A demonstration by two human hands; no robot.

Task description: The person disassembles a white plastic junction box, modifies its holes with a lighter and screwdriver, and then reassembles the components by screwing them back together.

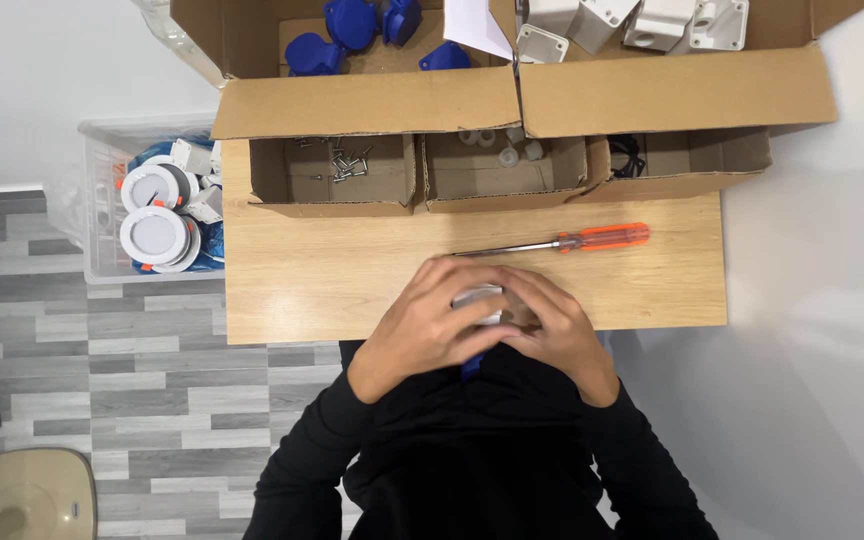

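Small assembly bench, prob a home workshop or light-production corner. Evidence: narrow wooden table (352, 290) w/ parts sorted in cardboard trays: screws (349, 162) at 11 o'clock, small white caps (500, 148) at 12, black rings (628, 155) at 1. Big carton (372, 100) behind holds blue plug parts (350, 25) and white plastic housings (642, 22). Orange-handled screwdriver (572, 241) on the table. Clear bin (102, 200) of round white light fittings (155, 236) at 9 o'clock. Grey plank floor (122, 380), plain white wall (832, 350).

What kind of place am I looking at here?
Likely a small assembly bench for electrical parts: sorted cardboard trays of screws, a screwdriver on the wooden table, and a bin of round lamps beside it.
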